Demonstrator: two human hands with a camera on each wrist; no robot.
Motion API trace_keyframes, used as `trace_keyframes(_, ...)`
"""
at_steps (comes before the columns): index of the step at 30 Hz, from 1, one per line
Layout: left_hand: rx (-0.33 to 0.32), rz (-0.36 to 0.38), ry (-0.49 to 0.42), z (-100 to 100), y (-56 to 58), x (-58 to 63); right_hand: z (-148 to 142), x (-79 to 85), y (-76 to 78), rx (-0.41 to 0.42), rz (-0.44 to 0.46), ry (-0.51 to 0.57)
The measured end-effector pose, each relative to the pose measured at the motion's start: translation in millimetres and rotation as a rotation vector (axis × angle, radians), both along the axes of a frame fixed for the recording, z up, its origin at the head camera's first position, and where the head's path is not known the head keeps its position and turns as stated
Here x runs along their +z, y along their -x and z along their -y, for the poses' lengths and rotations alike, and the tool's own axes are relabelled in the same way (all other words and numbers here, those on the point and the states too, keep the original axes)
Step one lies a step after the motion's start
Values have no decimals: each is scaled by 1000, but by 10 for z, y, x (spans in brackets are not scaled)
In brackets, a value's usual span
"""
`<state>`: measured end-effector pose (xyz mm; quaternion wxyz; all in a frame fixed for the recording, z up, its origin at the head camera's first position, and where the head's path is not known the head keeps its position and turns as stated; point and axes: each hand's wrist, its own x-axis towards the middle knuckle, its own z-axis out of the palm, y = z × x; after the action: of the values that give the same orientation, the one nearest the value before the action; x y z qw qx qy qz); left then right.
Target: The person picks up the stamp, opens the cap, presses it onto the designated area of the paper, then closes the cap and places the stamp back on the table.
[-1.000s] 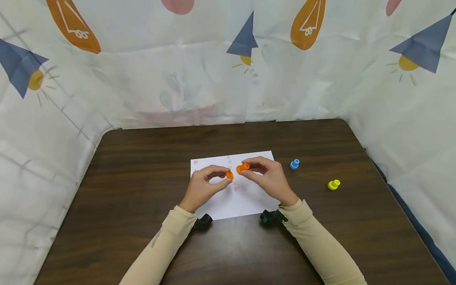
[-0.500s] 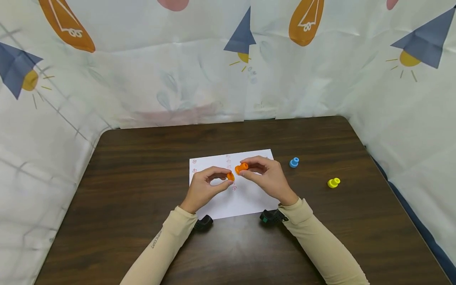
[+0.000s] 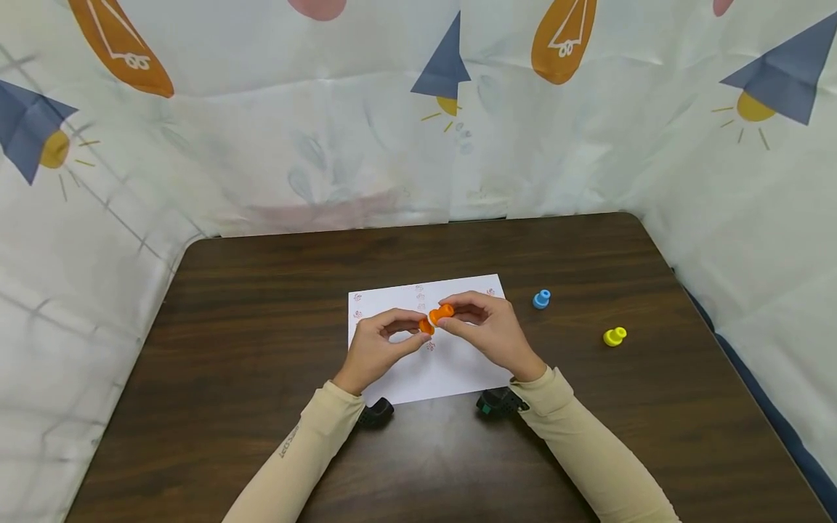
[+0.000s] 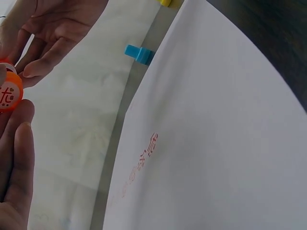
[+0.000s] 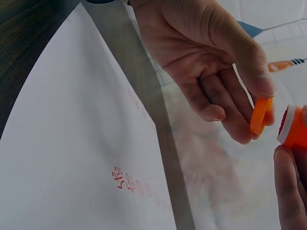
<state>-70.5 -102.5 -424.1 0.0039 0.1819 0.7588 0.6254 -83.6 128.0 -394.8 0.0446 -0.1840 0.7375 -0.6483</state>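
Left hand (image 3: 373,345) pinching an orange cap (image 3: 426,327), right hand (image 3: 490,334) gripping an orange stamp (image 3: 442,314) (red-faced) just beside it, white paper (image 3: 438,374) beneath, yellow piece (image 3: 615,336) toward the right edge of the tabletop (image 3: 275,305).

**White printed hangings (image 3: 373,138) on three sides of a dark worktop (image 3: 261,290)**

The worktop is brown wood grain with rounded far corners, and a soft sheen (image 3: 425,457) lightens its surface towards the near edge. Creased white sheeting rises behind the far edge and spreads beyond the left and right edges. It is printed with slate-blue lampshades (image 3: 445,62) over yellow half-discs, orange bulbs (image 3: 565,42) with white filaments, a pink shape (image 3: 317,7) and faint grey-green leaves (image 3: 310,156). Thin grey lines (image 3: 124,220) cross the left part. A dark blue strip (image 3: 771,418) runs beside the right edge. The light looks even and pale.
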Motion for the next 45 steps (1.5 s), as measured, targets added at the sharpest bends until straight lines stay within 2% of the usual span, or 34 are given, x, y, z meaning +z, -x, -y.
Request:
trace_keyframes(6,-5,10,-32,-3,-13,24,9,-12,-3,20,35,11)
trace_keyframes(13,-6,18,-35,-12,-22,43,21,-40,-2,21,37,14)
trace_keyframes(28,15,20,-71,-17,-30,65,52,26,-42,10,42,-4)
trace_keyframes(35,-1,35,-98,-21,-43,67,54,30,-58,21,51,28)
trace_keyframes(45,-7,40,-90,-28,-54,71,60,34,-73,25,53,40)
